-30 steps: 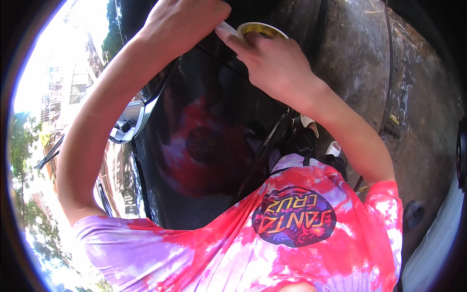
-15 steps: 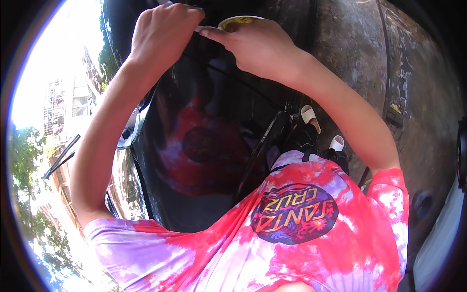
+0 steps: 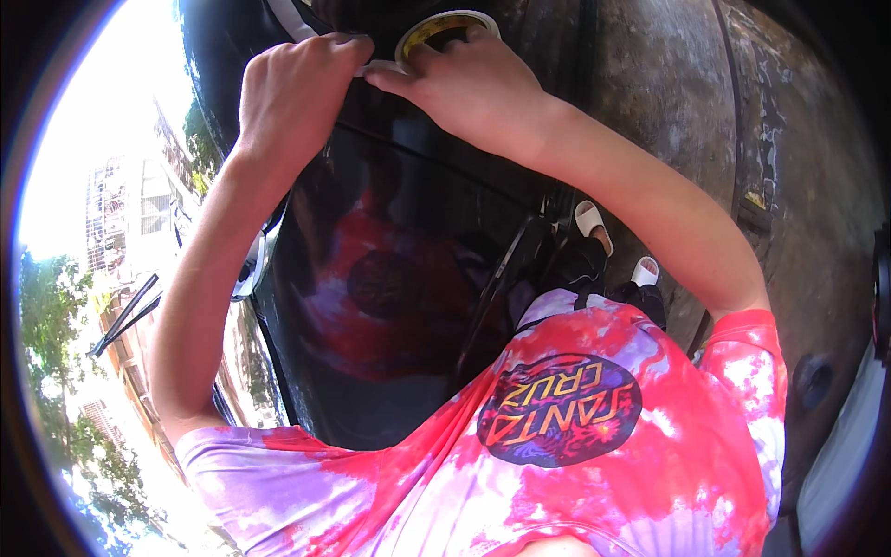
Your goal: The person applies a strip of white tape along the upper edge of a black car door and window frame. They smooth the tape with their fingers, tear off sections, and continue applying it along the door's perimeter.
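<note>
A roll of white tape (image 3: 449,20) with a yellow inner core is in my right hand (image 3: 473,97), whose fingers reach into the ring and over its edge. My right thumb presses a short pulled-out length of tape (image 3: 379,67) that runs across to my left hand (image 3: 302,93). The left fingers are closed in a pinch on that tape over the glossy black car panel (image 3: 371,390). Beyond the left hand, a white tape strip (image 3: 290,19) lies along the dark surface and runs out at the top edge.
The black panel mirrors my tie-dye shirt (image 3: 668,408). My feet in white slides (image 3: 588,218) stand on a stained brown floor (image 3: 654,102) at right. A dark narrow part (image 3: 506,265) stands along the panel's near right. Bright trees (image 3: 51,325) and buildings fill the left.
Both hands have come slightly nearer and to the left, the tape roll moving with the right hand. More of the roll and of the white strip beyond the left hand now shows.
</note>
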Demonstrator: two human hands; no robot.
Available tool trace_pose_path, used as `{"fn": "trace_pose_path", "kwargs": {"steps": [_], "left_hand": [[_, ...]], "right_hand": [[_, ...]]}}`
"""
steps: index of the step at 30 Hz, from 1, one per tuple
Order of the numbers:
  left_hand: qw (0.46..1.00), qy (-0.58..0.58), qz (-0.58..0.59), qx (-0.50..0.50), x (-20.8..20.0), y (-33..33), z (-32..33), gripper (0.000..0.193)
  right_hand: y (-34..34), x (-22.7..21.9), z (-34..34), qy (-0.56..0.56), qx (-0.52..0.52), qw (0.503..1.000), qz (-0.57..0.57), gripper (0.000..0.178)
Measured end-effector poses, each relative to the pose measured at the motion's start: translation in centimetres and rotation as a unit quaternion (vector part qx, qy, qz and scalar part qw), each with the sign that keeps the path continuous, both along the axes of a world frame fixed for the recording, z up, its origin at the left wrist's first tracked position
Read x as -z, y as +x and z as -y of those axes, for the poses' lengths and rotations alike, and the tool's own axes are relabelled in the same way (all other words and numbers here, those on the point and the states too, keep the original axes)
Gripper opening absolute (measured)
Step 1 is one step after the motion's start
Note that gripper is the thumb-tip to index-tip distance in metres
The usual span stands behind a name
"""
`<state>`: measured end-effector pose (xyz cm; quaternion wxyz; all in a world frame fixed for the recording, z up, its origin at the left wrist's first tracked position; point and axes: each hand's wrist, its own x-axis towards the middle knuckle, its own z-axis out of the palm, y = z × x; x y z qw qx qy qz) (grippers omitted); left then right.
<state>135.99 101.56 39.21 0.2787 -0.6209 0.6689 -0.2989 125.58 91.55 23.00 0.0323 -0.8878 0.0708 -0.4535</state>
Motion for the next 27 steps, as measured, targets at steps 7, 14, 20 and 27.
{"fn": "trace_pose_path", "kwargs": {"steps": [7,14,20,27], "left_hand": [[1.0,-0.007,0.011,-0.001,-0.1,0.4,-0.2,0.03],[0.996,-0.081,-0.037,0.011,-0.3,1.5,-0.7,0.021],[0.968,-0.242,-0.049,-0.049,-1.0,0.4,-0.1,0.062],[0.932,-0.324,-0.126,-0.098,1.9,-1.7,0.8,0.079]], "right_hand": [[0.3,-0.2,-0.2,-0.033,0.022,0.999,-0.013,0.032],[1.1,-0.6,0.0,-0.041,0.023,0.999,-0.021,0.039],[1.4,-2.1,0.6,0.008,0.003,0.999,-0.037,0.05],[0.6,-0.5,1.5,0.004,-0.011,1.0,-0.024,0.062]]}}
